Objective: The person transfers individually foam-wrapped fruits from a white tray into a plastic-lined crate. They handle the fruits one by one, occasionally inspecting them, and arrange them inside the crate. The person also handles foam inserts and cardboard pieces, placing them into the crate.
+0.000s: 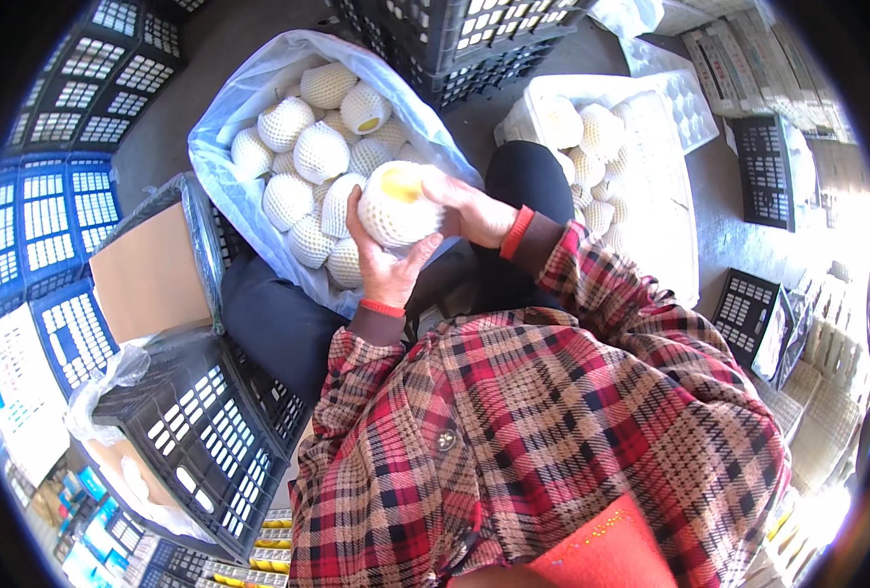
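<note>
A yellow round fruit in a white foam net [400,209] is held between both hands over the near right side of a bag-lined container. My left hand [389,268] cups it from the left and below. On its right side, my right hand [475,209] grips it, the thumb near the uncovered yellow top. The container's translucent bluish plastic liner [222,95] surrounds many foam-netted fruits [321,152]. To the right of my knee, a white-lined container [666,184] holds more netted fruits [600,132].
Black plastic crates [472,44] stand beyond the lined container. At left are blue crates [49,213], a cardboard piece [152,272] in a plastic-lined crate, and another black crate [207,441]. A clear molded tray [681,110] lies at upper right, near smaller black crates [747,312].
</note>
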The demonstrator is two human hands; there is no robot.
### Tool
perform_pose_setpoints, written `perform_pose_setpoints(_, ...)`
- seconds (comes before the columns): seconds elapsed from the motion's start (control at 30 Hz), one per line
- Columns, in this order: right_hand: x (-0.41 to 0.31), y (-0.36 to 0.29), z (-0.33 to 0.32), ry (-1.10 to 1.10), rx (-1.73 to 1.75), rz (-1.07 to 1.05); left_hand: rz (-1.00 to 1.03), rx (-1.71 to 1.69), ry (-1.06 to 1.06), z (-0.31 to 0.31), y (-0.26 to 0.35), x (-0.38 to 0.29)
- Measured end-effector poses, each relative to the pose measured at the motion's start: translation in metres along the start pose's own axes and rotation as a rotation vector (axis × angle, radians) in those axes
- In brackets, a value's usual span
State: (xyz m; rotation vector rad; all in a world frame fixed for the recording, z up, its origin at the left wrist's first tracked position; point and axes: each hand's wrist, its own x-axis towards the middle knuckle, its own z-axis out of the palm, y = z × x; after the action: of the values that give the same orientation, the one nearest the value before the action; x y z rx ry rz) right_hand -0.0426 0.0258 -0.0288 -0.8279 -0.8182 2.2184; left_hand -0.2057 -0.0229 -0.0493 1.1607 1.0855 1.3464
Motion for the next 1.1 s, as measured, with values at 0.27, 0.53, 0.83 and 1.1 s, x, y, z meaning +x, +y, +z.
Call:
perform_pose_setpoints(0.27,-0.090,-0.019,-0.031,0.262,-0.196,-0.409,-0.153,0.085,-0.439,0.050,0.023,0.004)
perform_pose_setpoints(0.53,-0.226,0.020,-0.200,1.140,0.044,-0.417,-0.009,0.449,-0.943,0.100,0.027,-0.019)
perform_pose_setpoints(0.83,-0.204,0.072,-0.346,1.834,-0.474,-0.025,-0.088,0.527,-0.882,0.089,0.022,-0.014)
perform_pose_setpoints(1.1,-0.200,0.031,-0.328,1.629,-1.302,0.537,-0.149,0.420,-0.801,0.078,0.024,-0.006)
